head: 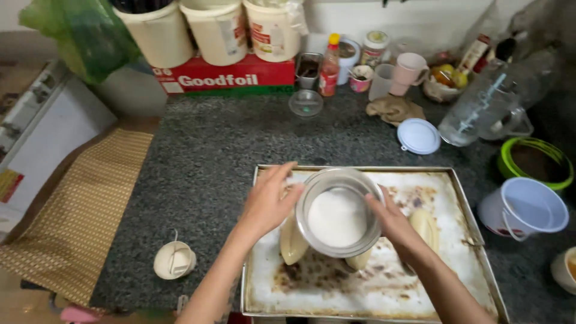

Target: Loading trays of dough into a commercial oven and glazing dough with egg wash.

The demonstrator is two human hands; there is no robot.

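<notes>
1. Your left hand (267,204) is closed against the left rim of a round metal sieve (339,211), thumb over the top edge and fingers spread along the outside.
2. Your right hand (393,221) grips the right rim of the same sieve, thumb resting on the edge; the fingers beneath are hidden.
3. The sieve is held level between both hands, above the middle of a large rectangular baking tray (456,282). It contains a flat layer of white powder covering most of its base.
4. The tray lies on the speckled dark countertop (204,156), its near edge at the bottom of the view. Its surface is whitish with brown burnt patches, heaviest under and in front of the sieve.
5. Pale dough pieces (425,225) lie on the tray. One shows to the right of the sieve, and others are partly covered by it at lower left and below.
6. To the right of the tray, a white plastic bucket with a wire handle (525,207) stands on the counter. Behind it is a green-rimmed bowl (534,161).
7. A round white lid (418,135) lies behind the tray's far right corner, beside a clear plastic jug (480,108).
8. At the rear, three white tubs sit on a red box (225,77). To their right stand a red-capped bottle (329,66) and a pink cup (410,69).
9. A small cream-coloured round object (174,260) rests on the counter left of the tray, near a woven mat (78,216).
</notes>
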